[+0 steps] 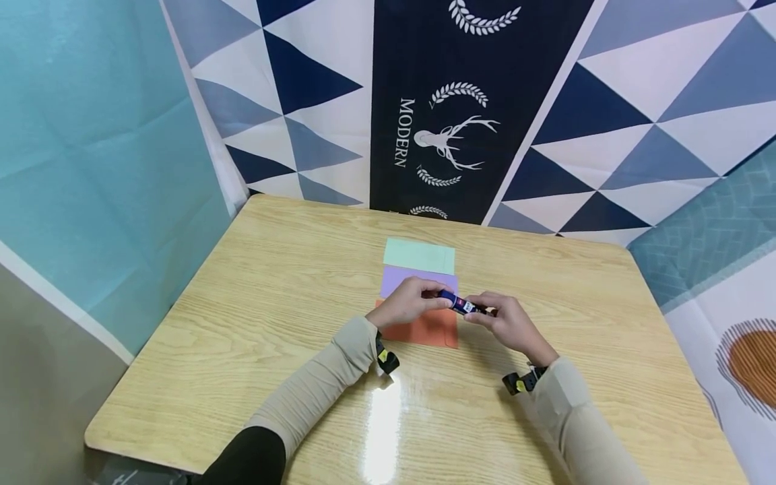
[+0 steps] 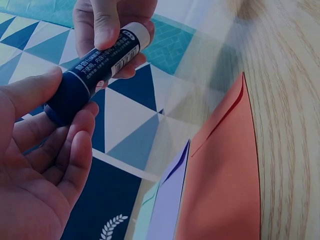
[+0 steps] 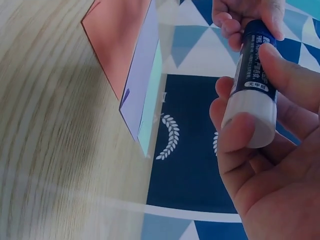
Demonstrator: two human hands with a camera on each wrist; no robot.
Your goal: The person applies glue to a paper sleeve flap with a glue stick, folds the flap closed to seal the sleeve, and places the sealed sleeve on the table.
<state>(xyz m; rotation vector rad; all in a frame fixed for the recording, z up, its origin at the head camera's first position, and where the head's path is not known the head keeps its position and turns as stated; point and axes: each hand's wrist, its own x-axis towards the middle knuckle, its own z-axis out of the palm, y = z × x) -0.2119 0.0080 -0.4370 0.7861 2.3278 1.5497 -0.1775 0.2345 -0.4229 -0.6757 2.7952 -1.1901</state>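
Note:
Both hands hold one glue stick (image 1: 459, 304) above the envelopes, dark blue with a white end. My left hand (image 1: 407, 301) pinches its blue cap end between thumb and fingers. Around the label and white end curl the fingers of my right hand (image 1: 508, 322). In the left wrist view the glue stick (image 2: 100, 70) shows printed text and a barcode. Below lie three envelopes in an overlapping row: an orange envelope (image 1: 424, 330) nearest me, a purple envelope (image 1: 394, 277) in the middle, and a mint green envelope (image 1: 418, 253) farthest. The hands partly hide the orange and purple ones.
The envelopes lie on a wood-grain table (image 1: 273, 269). Patterned cloth (image 1: 321, 74) hangs behind its far edge, and a light blue sheet (image 1: 103, 135) hangs at the left. Each wrist wears a strapped black camera (image 1: 388, 360).

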